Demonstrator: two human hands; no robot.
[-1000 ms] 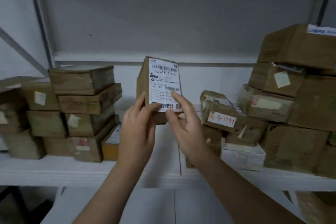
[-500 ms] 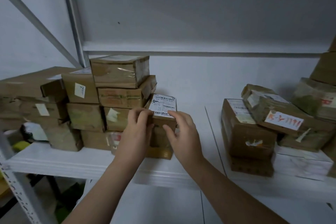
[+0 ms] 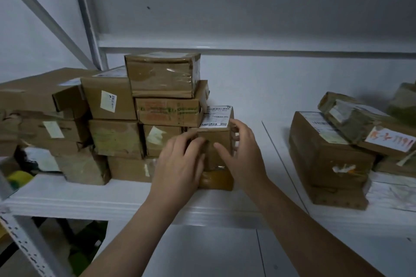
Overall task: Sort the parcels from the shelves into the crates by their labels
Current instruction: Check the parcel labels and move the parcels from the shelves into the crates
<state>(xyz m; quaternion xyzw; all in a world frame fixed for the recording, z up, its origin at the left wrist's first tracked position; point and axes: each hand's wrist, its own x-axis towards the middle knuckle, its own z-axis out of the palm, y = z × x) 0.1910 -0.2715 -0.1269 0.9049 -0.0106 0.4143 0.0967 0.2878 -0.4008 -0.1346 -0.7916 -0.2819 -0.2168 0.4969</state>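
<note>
The parcel (image 3: 221,139) is seen standing on end on the shelf (image 3: 67,195), hard against the right flank of the stack (image 3: 166,87). Its long axis runs straight up and its white label (image 3: 217,117) is turned to the ceiling.

It is bracketed by both hands. The right hand (image 3: 244,155) is wrapped round the right edge, with the thumb laid across the near face and the fingers curled out of sight behind: a proper hold. The left hand (image 3: 180,159) is spread nearly flat on the near-left corner, fingers only lightly bent, so a press is read there rather than a clasp.

The parcel is thus placed dead ahead of both palms, with the right hand on its free side. That is the relation to be watched. The left side is walled in by the stack, so any lift would likely have to be taken upward or out toward the person, led by the right hand.

Now the doubts. The parcel's foot is partly hidden by the left hand. A shiny amber block (image 3: 216,180) is seen beneath, and whether it is part of the parcel or a separate one cannot be told. The label print is too small to be read. No crate is shown; only a dim green shape (image 3: 85,243) is made out under the shelf. The pile (image 3: 326,153) at right is cut off by the frame edge.
</note>
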